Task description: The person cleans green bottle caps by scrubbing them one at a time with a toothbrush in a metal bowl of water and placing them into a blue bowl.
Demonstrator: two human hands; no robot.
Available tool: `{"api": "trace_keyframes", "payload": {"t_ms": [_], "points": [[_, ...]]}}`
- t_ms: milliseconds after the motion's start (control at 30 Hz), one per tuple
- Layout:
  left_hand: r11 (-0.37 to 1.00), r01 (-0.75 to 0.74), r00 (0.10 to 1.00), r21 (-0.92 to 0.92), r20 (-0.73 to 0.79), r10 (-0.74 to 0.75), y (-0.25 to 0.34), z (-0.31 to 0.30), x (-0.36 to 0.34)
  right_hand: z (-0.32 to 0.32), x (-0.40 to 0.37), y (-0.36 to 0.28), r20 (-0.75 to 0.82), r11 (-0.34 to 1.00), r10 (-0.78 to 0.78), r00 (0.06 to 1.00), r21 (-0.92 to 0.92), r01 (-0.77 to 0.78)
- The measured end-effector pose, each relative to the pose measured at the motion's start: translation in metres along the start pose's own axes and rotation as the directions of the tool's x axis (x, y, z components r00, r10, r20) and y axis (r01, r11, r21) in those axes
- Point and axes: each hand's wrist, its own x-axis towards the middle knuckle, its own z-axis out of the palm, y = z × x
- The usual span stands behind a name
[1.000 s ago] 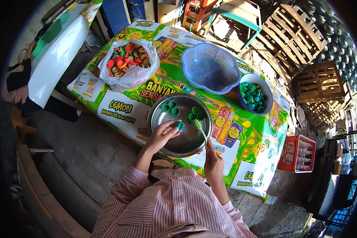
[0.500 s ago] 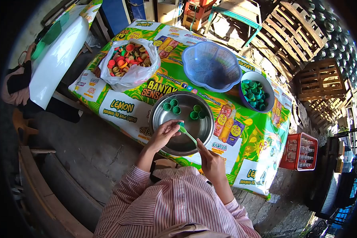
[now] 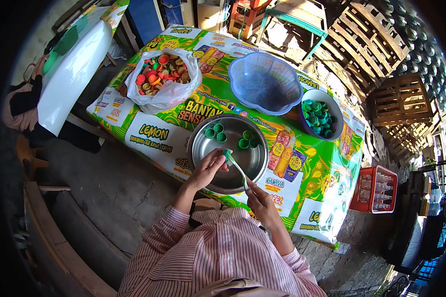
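the left hand [image 3: 207, 169] pinches a green cap [image 3: 226, 154] in closed fingertips, above the near side of a steel bowl [image 3: 195, 148]. the right hand [image 3: 261, 204] is closed on the tail of a green brush [image 3: 238, 168]. the brush slants up and left from that hand, its head touching the cap. several loose caps [image 3: 222, 137] lie in the bowl.

The green cap [image 3: 226, 155] is largely covered by the left hand [image 3: 208, 169], the lower end of the brush [image 3: 238, 170] is enclosed in the right hand [image 3: 261, 203], and markings on the mixed caps [image 3: 158, 72] in the plastic bag [image 3: 172, 94] are rendered too small to be read.
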Motion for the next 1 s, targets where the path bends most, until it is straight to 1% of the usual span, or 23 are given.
{"api": "trace_keyframes", "payload": {"t_ms": [33,67,100,133,167,200,233,267,333,367,400,433,467,500,533,600,633,700,767,800,867,933,1000], "points": [[0.997,-0.008,1.000,0.073,-0.012,0.009,0.000,0.001,0.001,0.001,0.000,0.000,0.018,0.999,0.023,1.000,0.026,-0.024],[0.997,-0.007,1.000,0.073,-0.010,0.008,-0.004,-0.001,0.001,0.000,-0.001,-0.003,0.015,0.999,0.024,1.000,0.027,-0.024],[1.000,0.012,1.000,0.015,-0.011,-0.011,-0.011,-0.003,0.002,-0.001,-0.002,-0.010,-0.045,0.972,-0.094,0.995,-0.222,0.081],[0.999,0.032,0.999,-0.042,-0.011,-0.032,-0.017,-0.007,0.002,-0.003,-0.001,-0.015,-0.074,0.873,-0.219,0.973,-0.461,0.161],[0.999,0.034,0.999,-0.042,-0.010,-0.035,-0.023,-0.010,0.002,-0.007,0.001,-0.014,-0.083,0.793,-0.273,0.958,-0.584,0.175],[0.990,0.080,0.996,-0.118,0.040,-0.076,-0.024,-0.012,0.003,-0.009,0.002,-0.016,-0.083,0.793,-0.273,0.959,-0.583,0.175],[0.973,0.128,0.990,-0.191,0.091,-0.112,-0.025,-0.014,0.004,-0.009,0.002,-0.020,-0.092,0.769,-0.322,0.942,-0.606,0.204],[0.973,0.129,0.989,-0.190,0.090,-0.114,-0.026,-0.014,0.003,-0.009,0.000,-0.023,-0.099,0.743,-0.370,0.924,-0.628,0.231],[0.951,0.262,0.963,-0.161,-0.012,-0.268,-0.013,-0.008,0.003,-0.009,-0.002,-0.025,-0.100,0.748,-0.406,0.908,-0.608,0.267],[0.944,0.262,0.965,-0.199,0.038,-0.260,-0.010,-0.010,0.004,-0.010,-0.002,-0.023,-0.059,0.767,-0.326,0.944,-0.600,0.227],[0.945,0.262,0.965,-0.198,0.039,-0.259,-0.004,-0.007,0.003,-0.010,-0.002,-0.021,-0.019,0.783,-0.244,0.970,-0.595,0.185],[0.958,0.227,0.973,-0.178,0.011,-0.229,0.005,-0.002,0.003,-0.010,-0.001,-0.020,-0.020,0.782,-0.245,0.969,-0.595,0.185],[0.969,0.192,0.980,-0.158,-0.017,-0.197,0.009,0.001,0.003,-0.011,0.000,-0.018,-0.049,0.771,-0.303,0.952,-0.600,0.215],[0.969,0.191,0.980,-0.158,-0.020,-0.197,0.006,-0.001,0.003,-0.010,0.000,-0.018,-0.077,0.758,-0.360,0.930,-0.605,0.244],[0.969,0.195,0.981,-0.154,0.014,-0.195,-0.001,-0.006,0.004,-0.011,0.001,-0.019,-0.077,0.758,-0.362,0.929,-0.604,0.245],[0.969,0.195,0.981,-0.153,0.047,-0.190,-0.011,-0.009,0.006,-0.013,0.002,-0.022,-0.073,0.639,-0.409,0.910,-0.735,0.228],[0.962,0.204,0.979,-0.184,0.028,-0.202,-0.015,-0.009,0.006,-0.013,0.000,-0.026,-0.073,0.639,-0.409,0.910,-0.735,0.228],[0.954,0.210,0.977,-0.215,0.010,-0.213,-0.014,-0.009,0.007,-0.011,-0.005,-0.034,0.005,0.501,-0.367,0.930,-0.841,0.202],[0.948,0.263,0.964,-0.177,-0.003,-0.267,-0.007,-0.007,0.008,-0.010,-0.005,-0.031,-0.010,0.515,-0.353,0.935,-0.837,0.186],[0.949,0.263,0.964,-0.176,-0.002,-0.267,-0.006,-0.006,0.009,-0.011,-0.004,-0.030,-0.021,0.527,-0.342,0.940,-0.832,0.173],[0.958,0.192,0.981,-0.215,0.044,-0.187,-0.004,-0.004,0.009,-0.012,-0.001,-0.026,-0.039,0.546,-0.366,0.930,-0.818,0.181],[0.952,0.193,0.981,-0.238,0.083,-0.178,-0.002,-0.006,0.009,-0.013,0.000,-0.023,-0.059,0.563,-0.391,0.918,-0.805,0.188],[0.945,0.194,0.978,-0.262,0.123,-0.166,0.005,-0.004,0.008,-0.012,-0.001,-0.019,-0.066,0.632,-0.405,0.912,-0.741,0.227]]}}
